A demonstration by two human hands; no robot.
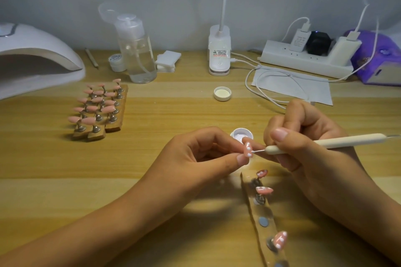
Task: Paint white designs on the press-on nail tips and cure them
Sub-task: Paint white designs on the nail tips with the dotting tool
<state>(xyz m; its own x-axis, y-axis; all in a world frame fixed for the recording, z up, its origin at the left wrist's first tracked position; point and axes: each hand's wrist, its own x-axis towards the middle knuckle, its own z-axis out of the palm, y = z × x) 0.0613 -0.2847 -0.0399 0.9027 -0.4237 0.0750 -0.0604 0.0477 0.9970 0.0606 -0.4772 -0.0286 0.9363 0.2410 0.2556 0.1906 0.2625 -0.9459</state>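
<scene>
Now our left hand (206, 151) pinches a dotted nail tip (248, 149) and our right hand (303, 136) grips the dotting pen (325, 142); just behind them, mid-desk (65, 169), the open pot (235, 133) holds white gel.

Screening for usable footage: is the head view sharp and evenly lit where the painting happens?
Head view: nail tip and dotting tool readable but slightly soft; a bright pool and soft shadows lie on the table toward the bottom; the frame's edges look stretched by the wide lens.
</scene>
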